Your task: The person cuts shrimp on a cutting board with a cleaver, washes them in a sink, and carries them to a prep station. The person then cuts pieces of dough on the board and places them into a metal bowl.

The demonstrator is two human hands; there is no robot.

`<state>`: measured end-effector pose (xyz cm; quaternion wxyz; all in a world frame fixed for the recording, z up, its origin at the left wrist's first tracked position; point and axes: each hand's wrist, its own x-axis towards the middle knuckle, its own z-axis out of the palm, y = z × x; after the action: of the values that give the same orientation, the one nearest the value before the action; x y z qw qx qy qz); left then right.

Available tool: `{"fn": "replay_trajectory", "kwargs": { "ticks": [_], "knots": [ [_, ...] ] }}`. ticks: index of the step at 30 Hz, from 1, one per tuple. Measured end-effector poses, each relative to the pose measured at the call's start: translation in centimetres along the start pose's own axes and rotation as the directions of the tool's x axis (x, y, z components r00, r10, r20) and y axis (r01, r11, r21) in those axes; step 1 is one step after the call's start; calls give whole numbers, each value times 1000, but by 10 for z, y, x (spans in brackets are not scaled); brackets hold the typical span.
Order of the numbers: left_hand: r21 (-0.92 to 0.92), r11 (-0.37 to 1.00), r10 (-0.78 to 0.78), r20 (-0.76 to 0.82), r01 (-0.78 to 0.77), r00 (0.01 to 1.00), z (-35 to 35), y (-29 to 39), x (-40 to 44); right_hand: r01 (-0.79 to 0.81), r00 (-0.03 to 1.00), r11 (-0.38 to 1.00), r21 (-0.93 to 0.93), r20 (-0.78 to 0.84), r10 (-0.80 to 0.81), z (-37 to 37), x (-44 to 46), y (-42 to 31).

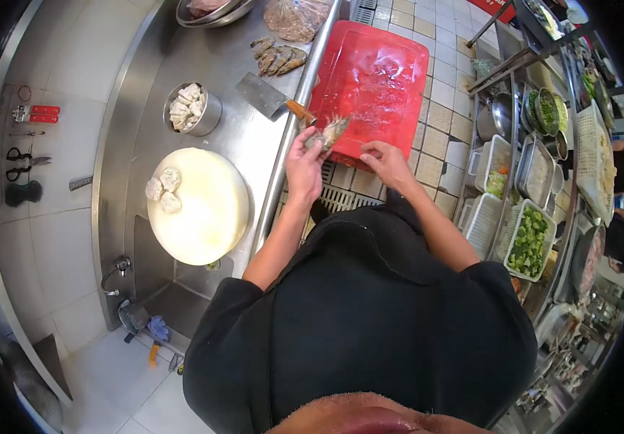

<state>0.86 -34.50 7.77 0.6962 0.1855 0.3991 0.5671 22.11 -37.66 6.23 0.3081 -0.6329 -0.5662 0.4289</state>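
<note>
My left hand (305,168) is closed around a raw shrimp (336,131), its legs and feelers pointing up. A short way to the right, my right hand (390,166) is curled with thumb and fingertips close together, apart from the shrimp; anything between them is too small to make out. Beneath both hands lies a red plastic crate (422,72), wet and glossy inside. On the steel counter's edge, beside my left hand, rests a cleaver (263,96) with a wooden handle. Several more shrimp (281,59) are laid in a row beyond it.
A round white chopping block (207,210) bears small pale lumps (170,181). Behind it stands a steel pot (209,119) of white chunks. A bag of minced meat (297,18) sits at the counter's far end. Shelves with a basket of chopped greens (530,242) flank the right side.
</note>
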Motion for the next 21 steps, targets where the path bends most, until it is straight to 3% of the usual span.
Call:
{"fn": "replay_trajectory", "kwargs": {
  "ticks": [6,11,14,18,21],
  "knots": [
    [82,994,62,106,-71,992,91,-77,53,-120,992,947,298,76,102,-106,24,77],
    [37,998,53,71,-56,996,180,-148,111,-210,977,958,196,67,201,-236,24,163],
    [-14,1000,-24,55,25,998,229,-181,144,-419,908,903,101,35,417,-312,15,212],
    [-146,977,-151,30,154,988,282,-206,180,-477,860,817,325,-19,510,-385,9,230],
    [-305,910,-280,51,282,959,301,-225,211,-483,849,790,378,-21,528,-409,25,246]
  ]
}}
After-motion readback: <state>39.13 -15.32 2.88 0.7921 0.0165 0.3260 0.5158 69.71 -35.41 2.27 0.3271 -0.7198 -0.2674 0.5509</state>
